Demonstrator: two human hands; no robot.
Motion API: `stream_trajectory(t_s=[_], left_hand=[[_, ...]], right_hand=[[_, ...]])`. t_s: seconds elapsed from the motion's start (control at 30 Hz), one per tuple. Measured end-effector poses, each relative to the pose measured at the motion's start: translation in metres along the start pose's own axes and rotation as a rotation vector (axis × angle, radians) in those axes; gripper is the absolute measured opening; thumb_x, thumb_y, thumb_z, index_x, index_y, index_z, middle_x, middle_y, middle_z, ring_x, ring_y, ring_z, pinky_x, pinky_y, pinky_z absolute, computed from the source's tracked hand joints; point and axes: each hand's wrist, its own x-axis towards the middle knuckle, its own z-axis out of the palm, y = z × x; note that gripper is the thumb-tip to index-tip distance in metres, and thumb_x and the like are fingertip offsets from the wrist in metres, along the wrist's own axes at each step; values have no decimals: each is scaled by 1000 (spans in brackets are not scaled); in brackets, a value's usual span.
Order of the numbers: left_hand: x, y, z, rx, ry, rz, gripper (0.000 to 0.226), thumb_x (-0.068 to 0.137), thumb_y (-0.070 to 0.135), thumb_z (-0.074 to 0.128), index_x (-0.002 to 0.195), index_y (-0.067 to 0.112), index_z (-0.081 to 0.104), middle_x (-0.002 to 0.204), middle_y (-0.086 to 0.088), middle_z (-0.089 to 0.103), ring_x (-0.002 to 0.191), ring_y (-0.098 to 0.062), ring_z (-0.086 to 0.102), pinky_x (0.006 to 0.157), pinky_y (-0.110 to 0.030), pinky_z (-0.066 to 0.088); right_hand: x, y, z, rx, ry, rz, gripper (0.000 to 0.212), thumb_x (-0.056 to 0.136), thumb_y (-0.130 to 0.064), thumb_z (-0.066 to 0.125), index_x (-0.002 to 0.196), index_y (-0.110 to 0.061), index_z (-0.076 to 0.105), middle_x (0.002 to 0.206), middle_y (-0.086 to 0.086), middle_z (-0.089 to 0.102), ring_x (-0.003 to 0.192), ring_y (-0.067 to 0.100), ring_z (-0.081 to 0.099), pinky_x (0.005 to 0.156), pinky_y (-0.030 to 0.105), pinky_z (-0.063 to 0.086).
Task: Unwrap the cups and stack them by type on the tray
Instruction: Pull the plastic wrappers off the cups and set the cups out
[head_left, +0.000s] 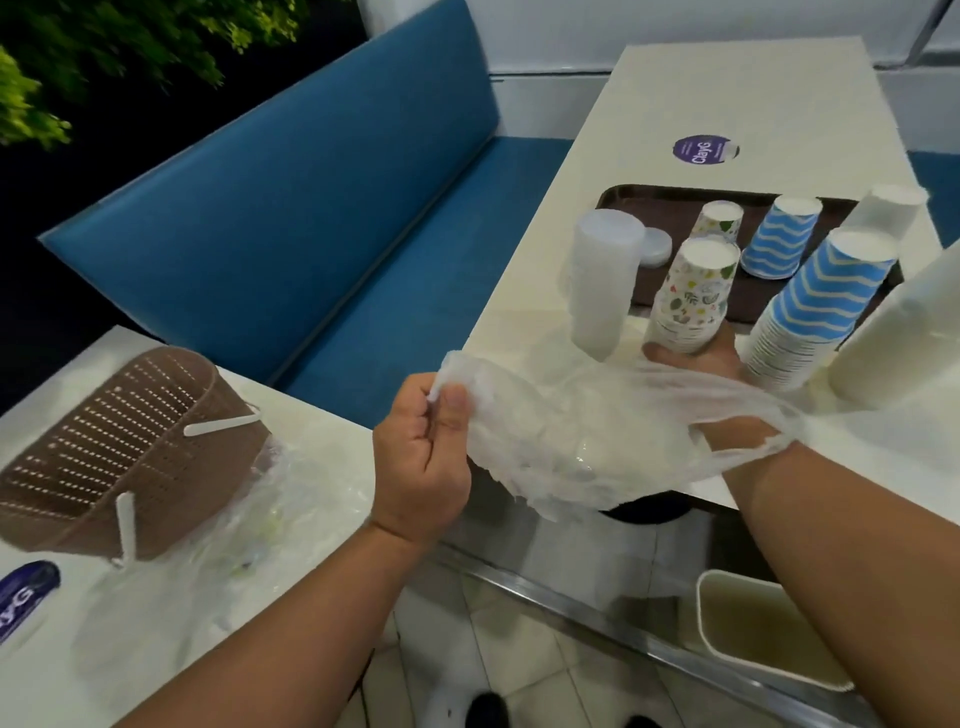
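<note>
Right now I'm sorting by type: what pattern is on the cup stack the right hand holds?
Small multicoloured leaf prints on white, clearest in the head view.

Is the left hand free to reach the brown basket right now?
Probably not yet: the left hand pinches the plastic wrap. The basket itself sits unblocked beside it.
</note>
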Motion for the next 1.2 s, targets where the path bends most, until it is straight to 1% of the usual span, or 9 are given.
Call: stream_trajectory(t_s=[0.23, 0.33, 0.43, 0.57, 0.67, 0.77, 0.97, 1.07, 1.2], left_hand=[[30, -9, -41, -80, 97, 12, 15, 88, 44, 54, 78, 33, 53, 66, 19, 55, 59, -2, 47, 52, -25, 43], [43, -5, -53, -65, 9, 44, 22, 84, 44, 64, 75, 26, 55, 66, 2, 54, 60, -26, 51, 53, -38, 46], [48, 7, -47, -27, -131, 48, 37, 79, 44, 73, 71, 13, 54, 65, -9, 48, 58, -25, 44, 52, -34, 40], [45, 25, -33, 14, -261, 28, 36, 74, 42, 81, 70, 15, 57, 60, 0, 50, 57, -7, 44, 54, -24, 39], [36, 18, -47, 53, -296, -117, 58, 55, 59, 81, 102, 34, 57, 104, 19, 60, 93, -5, 57, 81, -20, 46], [3, -14, -71, 176, -588, -369, 113, 43, 58, 89, 139, 42, 31, 139, 18, 46, 123, -4, 49, 104, -28, 41], [-77, -76, -142, -55, -460, -759, 54, 61, 36, 83, 109, 22, 65, 100, 3, 74, 94, -19, 70, 86, -37, 56], [-93, -93, -193, 2, -365, -856, 44, 67, 28, 79, 108, 23, 65, 98, 1, 73, 91, -21, 69, 80, -34, 55], [-97, -121, -253, 211, -214, -901, 37, 80, 14, 76, 112, 24, 61, 103, -3, 71, 88, -19, 69, 79, -34, 56]], right_hand=[[-51, 14, -8, -228, 69, 27, 73, 86, -22, 74, 148, -12, 38, 145, 11, 51, 130, 27, 52, 106, 39, 43], [-101, 1, -10, -162, 189, -20, 51, 95, -25, 63, 143, -13, 50, 143, 7, 55, 130, 24, 53, 106, 30, 39], [-151, -45, 10, 220, -153, -176, 65, 81, -34, 76, 138, -19, 51, 141, 1, 56, 131, 12, 52, 113, 31, 39], [-182, -94, 58, 61, -547, -268, 68, 73, -42, 79, 133, -30, 51, 132, -7, 62, 123, 10, 58, 104, 36, 49], [-187, -106, 77, 354, -512, -114, 29, 87, -26, 69, 113, -13, 67, 105, 10, 74, 102, 34, 69, 86, 52, 58], [-193, -101, 87, 849, -668, 292, 44, 76, -7, 75, 118, -1, 64, 106, 20, 71, 97, 36, 69, 76, 45, 60], [-216, -60, 147, 736, -766, 621, 70, 61, -23, 88, 124, -2, 63, 107, 17, 69, 94, 28, 66, 87, 40, 55], [-223, -49, 189, 541, -769, 591, 39, 92, -20, 64, 130, -13, 58, 126, 12, 67, 103, 26, 66, 87, 42, 54], [-233, -46, 248, 128, -807, 411, 14, 93, -17, 67, 104, -22, 59, 104, 2, 66, 88, 22, 65, 83, 41, 57]])
